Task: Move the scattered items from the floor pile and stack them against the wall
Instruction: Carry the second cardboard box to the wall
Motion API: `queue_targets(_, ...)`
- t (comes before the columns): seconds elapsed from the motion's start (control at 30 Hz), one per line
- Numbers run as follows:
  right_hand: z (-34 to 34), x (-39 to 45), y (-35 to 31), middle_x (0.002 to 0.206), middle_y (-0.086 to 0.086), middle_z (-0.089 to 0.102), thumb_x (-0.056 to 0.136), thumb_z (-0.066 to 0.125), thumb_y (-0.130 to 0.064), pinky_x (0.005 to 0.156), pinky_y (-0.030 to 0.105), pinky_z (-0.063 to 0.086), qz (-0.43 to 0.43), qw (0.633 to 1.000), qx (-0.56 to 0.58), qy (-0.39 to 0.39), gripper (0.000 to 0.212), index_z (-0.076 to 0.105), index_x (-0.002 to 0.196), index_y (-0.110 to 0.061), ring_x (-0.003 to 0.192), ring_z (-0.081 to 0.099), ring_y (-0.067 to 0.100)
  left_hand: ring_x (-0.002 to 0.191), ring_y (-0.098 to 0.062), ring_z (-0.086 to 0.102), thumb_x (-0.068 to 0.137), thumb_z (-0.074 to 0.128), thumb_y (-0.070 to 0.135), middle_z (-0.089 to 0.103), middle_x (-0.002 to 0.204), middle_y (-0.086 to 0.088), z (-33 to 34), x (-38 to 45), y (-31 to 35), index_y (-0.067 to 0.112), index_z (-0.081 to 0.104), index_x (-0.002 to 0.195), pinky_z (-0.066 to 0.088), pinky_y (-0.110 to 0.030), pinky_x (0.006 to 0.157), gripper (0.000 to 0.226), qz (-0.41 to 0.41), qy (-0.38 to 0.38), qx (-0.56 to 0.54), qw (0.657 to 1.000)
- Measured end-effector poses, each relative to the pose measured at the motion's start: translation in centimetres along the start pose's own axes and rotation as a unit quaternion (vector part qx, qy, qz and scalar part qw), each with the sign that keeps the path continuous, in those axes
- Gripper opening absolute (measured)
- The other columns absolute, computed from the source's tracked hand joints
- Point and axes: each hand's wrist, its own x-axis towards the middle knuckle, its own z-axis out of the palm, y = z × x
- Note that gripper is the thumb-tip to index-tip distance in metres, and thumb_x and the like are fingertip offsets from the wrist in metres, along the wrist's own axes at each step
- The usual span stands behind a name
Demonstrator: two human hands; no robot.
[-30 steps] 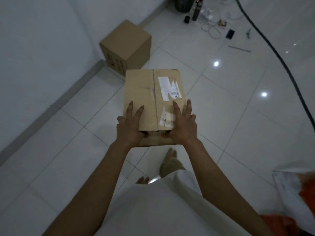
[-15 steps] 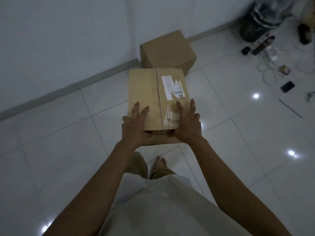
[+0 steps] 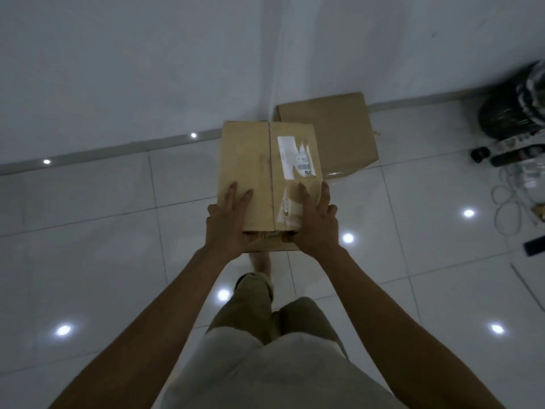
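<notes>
I carry a taped cardboard box point(image 3: 250, 163) with a white shipping label in the air in front of me. My left hand point(image 3: 227, 219) grips its near left corner, fingers spread flat on top. My right hand point(image 3: 317, 222) grips the near right corner the same way. My thumbs are hidden under the near edge. A second, plain cardboard box point(image 3: 339, 134) sits on the floor against the white wall point(image 3: 147, 69), just beyond and to the right of the carried box.
White glossy floor tiles point(image 3: 88, 231) run to the grey skirting along the wall. At the right are a black bag point(image 3: 513, 107), white cables point(image 3: 507, 202), small dark items and a phone point(image 3: 535, 246). My legs and one bare foot show below the box.
I have turned and stepped toward the wall with the box. The box on the floor now lies directly behind the carried one, and the wall fills the top of the view.
</notes>
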Motion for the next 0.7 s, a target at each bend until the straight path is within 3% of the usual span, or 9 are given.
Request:
queue_targets(0.37, 0.6, 14.6, 9.8, 0.158, 0.021, -0.006, 0.069, 0.080, -0.050, 0.081, 0.047, 0.048, 0.017, 0.999, -0.038, -0.014, 0.121, -0.004, 0.154, -0.033, 0.111, 0.040, 0.041, 0.123, -0.040, 0.030, 0.080, 0.073, 0.039, -0.007, 0.161, -0.003, 4.3, 16.2, 6.0, 0.031, 0.011, 0.153, 0.041, -0.051, 0.095, 0.097, 0.030, 0.004, 0.017, 0.999)
queue_targets(0.57, 2.0, 19.2, 16.4, 0.157, 0.022, -0.016, 0.076, 0.072, -0.057, 0.088, 0.047, 0.047, 0.012, 0.996, -0.070, -0.048, 0.120, -0.016, 0.153, -0.028, 0.116, 0.036, 0.042, 0.123, -0.044, 0.034, 0.075, 0.074, 0.047, -0.006, 0.161, -0.007, 10.2, 22.8, 9.1, 0.031, 0.007, 0.152, 0.042, -0.054, 0.097, 0.103, 0.048, 0.021, 0.066, 0.996)
queue_targets(0.7, 2.8, 21.5, 20.0, 0.155, 0.022, -0.024, 0.084, 0.065, -0.054, 0.088, 0.046, 0.047, 0.021, 0.994, -0.099, -0.046, 0.116, -0.026, 0.149, -0.027, 0.115, 0.036, 0.041, 0.124, -0.048, 0.034, 0.072, 0.078, 0.041, -0.003, 0.161, -0.008, 13.7, 25.7, 11.4, 0.030, 0.010, 0.152, 0.043, -0.060, 0.096, 0.106, 0.052, 0.041, 0.059, 0.996)
